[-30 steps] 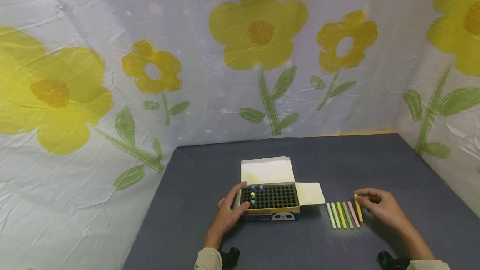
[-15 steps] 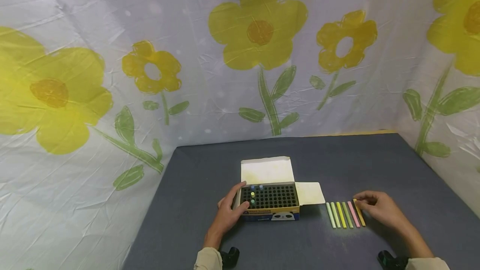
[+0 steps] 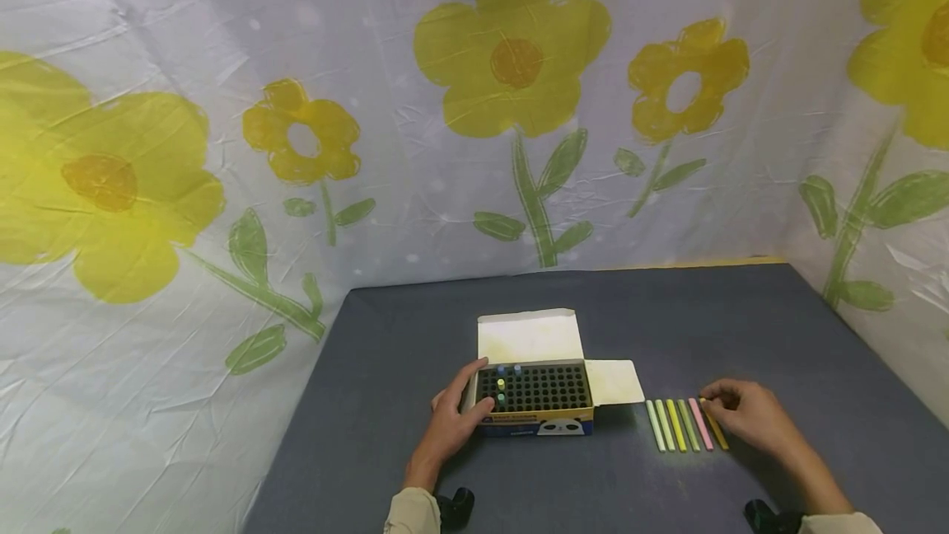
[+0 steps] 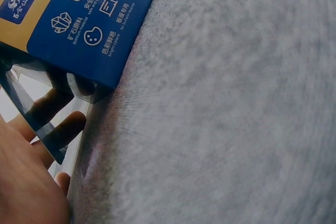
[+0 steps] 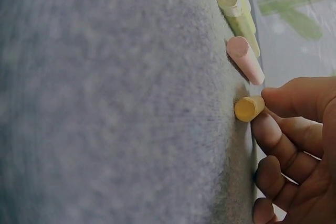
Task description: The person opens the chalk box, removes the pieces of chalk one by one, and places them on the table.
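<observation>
My right hand (image 3: 741, 419) rests at the right end of the row of chalk sticks (image 3: 678, 425), and its curled fingers (image 5: 294, 103) pinch the orange chalk (image 5: 249, 108), the last stick of that row. The chalk lies flat on the grey table (image 3: 741, 328), just beside the pink chalk (image 3: 700, 423) and roughly parallel to it, its long axis running away from me toward the flowered backdrop (image 3: 511, 105) (in the wrist view I see only its round near end poking out between thumb and forefinger). So the stick is already inside my grip, not off to any side of it.

The chalk box (image 3: 535, 402) stands open to the left of the row, well apart from my right hand, its black grid of holes mostly bare with a few stick ends at the far-left corner. My left hand (image 3: 452, 419) is wrapped around the box's left end, thumb on the front, fingers over the rim. Of my two hands, the right is plainly the one nearer the row.
</observation>
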The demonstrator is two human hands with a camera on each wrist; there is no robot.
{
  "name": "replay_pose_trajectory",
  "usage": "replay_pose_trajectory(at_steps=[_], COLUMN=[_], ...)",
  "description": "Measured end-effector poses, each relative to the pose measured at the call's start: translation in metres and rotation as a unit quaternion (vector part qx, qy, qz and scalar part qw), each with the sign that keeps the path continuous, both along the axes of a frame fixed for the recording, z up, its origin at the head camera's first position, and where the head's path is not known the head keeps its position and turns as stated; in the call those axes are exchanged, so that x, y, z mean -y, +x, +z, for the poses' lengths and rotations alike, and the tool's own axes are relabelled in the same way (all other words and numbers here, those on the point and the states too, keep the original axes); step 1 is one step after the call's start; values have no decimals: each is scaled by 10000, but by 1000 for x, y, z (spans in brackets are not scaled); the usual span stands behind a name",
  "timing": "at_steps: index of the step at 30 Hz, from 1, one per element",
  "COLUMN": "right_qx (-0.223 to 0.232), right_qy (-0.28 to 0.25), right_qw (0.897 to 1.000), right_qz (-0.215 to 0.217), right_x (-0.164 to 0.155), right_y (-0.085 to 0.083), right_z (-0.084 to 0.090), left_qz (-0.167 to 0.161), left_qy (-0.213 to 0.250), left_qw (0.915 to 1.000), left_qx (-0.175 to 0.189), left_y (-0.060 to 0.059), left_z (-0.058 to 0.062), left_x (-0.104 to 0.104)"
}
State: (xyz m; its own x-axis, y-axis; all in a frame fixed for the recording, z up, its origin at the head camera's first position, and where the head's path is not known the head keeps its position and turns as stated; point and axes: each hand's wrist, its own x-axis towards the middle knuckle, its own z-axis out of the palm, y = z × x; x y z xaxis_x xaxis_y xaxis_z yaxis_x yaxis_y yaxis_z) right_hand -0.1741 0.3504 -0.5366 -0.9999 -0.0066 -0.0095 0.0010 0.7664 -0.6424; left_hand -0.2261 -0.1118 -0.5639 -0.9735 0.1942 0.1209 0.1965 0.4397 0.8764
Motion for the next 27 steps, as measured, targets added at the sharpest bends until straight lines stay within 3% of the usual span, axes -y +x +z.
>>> replay_pose_trajectory(at_steps=[16, 27], right_qx=[-19, -1058], right_qy=[-370, -914], right_qw=[9991, 9902], right_qz=[-207, -9], right_x=[2, 30], right_y=[-1, -7], right_z=[8, 20], left_qz=[44, 90], left_qy=[-58, -177], left_qw=[10000, 9998], left_qx=[-28, -37], left_y=[0, 0], left_z=[0, 0], left_x=[0, -1])
